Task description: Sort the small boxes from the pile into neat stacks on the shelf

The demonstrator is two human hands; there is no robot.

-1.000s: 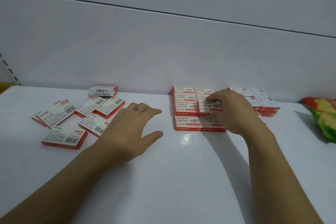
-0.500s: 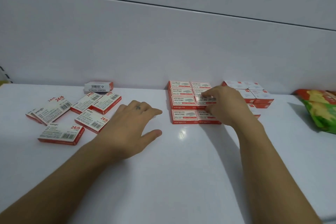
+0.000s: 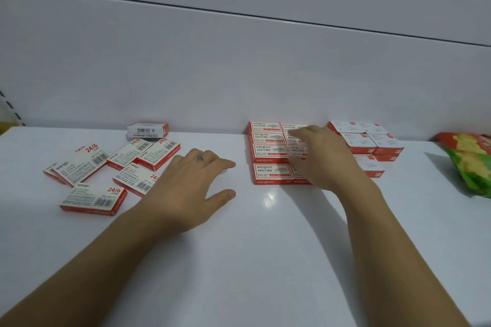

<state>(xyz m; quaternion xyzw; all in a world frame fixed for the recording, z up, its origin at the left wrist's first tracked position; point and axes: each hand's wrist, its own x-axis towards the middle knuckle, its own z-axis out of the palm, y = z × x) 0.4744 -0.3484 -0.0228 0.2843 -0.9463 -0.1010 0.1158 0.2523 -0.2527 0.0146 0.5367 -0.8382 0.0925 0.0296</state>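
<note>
The left hand (image 3: 186,188) lies palm down on the white shelf (image 3: 265,247). Its fingers (image 3: 218,163) are straight and slightly spread, the thumb is out to the side, and they hold nothing. Just outside the little-finger side of this hand is the loose pile of staple boxes (image 3: 127,164), red and white with "24/6" printed on them. They lie flat at mixed angles and some overlap. One of them, the nearest box (image 3: 93,199), sits apart at the front. Another runs under the edge of the hand. Beyond the pile, a single box on edge (image 3: 147,130) stands against the back wall (image 3: 239,74).

The right hand (image 3: 324,156) is over the neat stacks of staple boxes (image 3: 268,152), which run in two columns from the back wall forward. Its fingers (image 3: 300,133) are bent down onto the right column and cover most of it. Whether they pinch a box or only rest on it cannot be told. The left column lies clear, just past the fingertips. On the far side of that hand, behind the knuckles, is a second group of white-topped boxes (image 3: 366,138), stacked low. Well beyond them, at the edge of the view, lies a green and red snack bag (image 3: 473,162).
</note>
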